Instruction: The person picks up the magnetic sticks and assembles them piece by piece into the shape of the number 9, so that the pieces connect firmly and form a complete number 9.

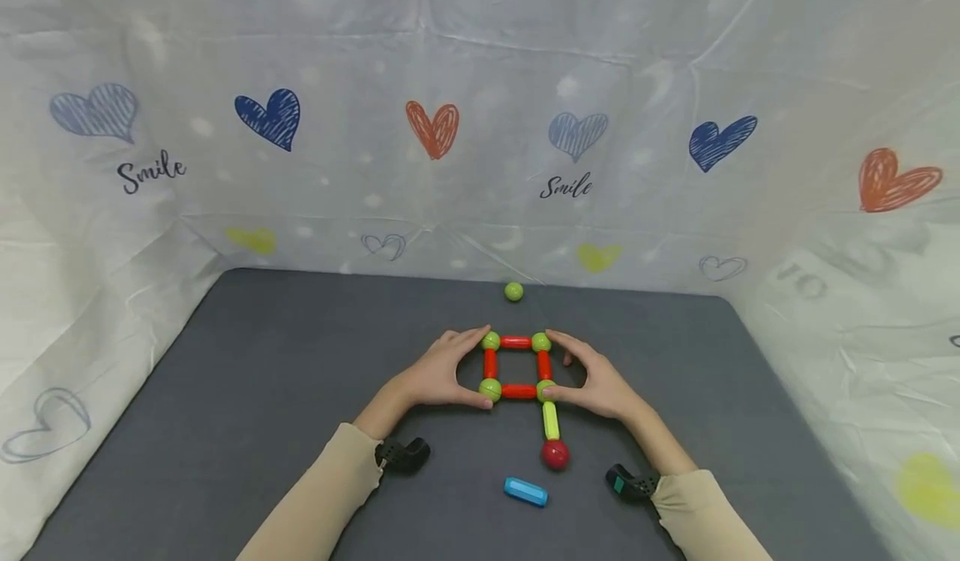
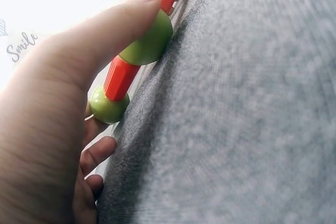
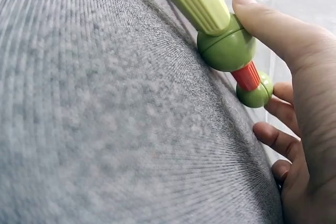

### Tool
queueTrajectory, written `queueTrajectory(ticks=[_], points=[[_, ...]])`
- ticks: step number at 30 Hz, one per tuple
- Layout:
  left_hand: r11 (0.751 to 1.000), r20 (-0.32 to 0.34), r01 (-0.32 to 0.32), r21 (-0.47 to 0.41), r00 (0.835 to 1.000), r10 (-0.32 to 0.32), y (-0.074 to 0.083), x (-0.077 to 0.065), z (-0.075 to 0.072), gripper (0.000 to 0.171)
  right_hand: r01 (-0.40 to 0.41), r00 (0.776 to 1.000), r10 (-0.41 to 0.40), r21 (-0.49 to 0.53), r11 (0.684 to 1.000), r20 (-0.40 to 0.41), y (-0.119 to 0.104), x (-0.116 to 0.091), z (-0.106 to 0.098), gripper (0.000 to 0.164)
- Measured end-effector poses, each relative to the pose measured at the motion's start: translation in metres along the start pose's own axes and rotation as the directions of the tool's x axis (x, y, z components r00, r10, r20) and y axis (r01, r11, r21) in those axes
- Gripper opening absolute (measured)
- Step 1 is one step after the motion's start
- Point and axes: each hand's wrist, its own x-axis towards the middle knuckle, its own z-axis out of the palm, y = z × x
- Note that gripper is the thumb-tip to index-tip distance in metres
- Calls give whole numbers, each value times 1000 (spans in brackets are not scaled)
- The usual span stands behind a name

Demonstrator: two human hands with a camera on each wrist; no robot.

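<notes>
A square of red toy building rods (image 1: 519,392) joined by green balls (image 1: 491,389) at the corners lies on the grey table. Its left side is gripped by my left hand (image 1: 429,376), thumb at the near corner ball and index finger at the far one. On the opposite side my right hand (image 1: 600,384) holds the two right corner balls the same way. From the near right corner a yellow-green rod (image 3: 197,1) runs toward me and ends in a larger red ball (image 1: 555,454). In the left wrist view, my thumb (image 2: 123,27) presses on a green ball.
Nearer to me lies a loose blue rod (image 1: 526,492). A single green ball (image 1: 513,292) sits at the back edge of the grey table (image 1: 300,328). A whitish sheet (image 1: 337,177) printed with hearts hangs behind the table and along its sides.
</notes>
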Motion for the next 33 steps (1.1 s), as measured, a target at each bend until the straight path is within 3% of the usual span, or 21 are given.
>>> queueTrajectory(ticks=[18,21,23,25,27,31,33], points=[[1000,-6,-9,-8,1000,9,1,0,-1,121,-1,1000,3,-54,999,28,-2,-1,-1,95],[997,-63,-2,-82,998,-4,2,-3,1,118,-1,1000,2,-43,999,27,-3,-1,0,94],[987,-144,-20,-162,990,-3,2,-6,3,113,-2,1000,3,-40,999,28,-3,-2,1,94],[968,-244,-66,-241,970,5,3,-10,7,106,-2,1000,3,-42,999,29,-4,-2,1,93],[951,-348,-131,-282,937,26,6,-14,12,98,-5,1000,7,-49,999,28,-4,-3,2,93],[933,-513,-251,-258,854,88,16,-26,22,82,-2,1000,3,-49,999,21,-4,-2,2,93],[928,-555,-295,-228,823,125,23,-34,28,73,1,1000,0,-45,999,20,-4,-1,2,93]])
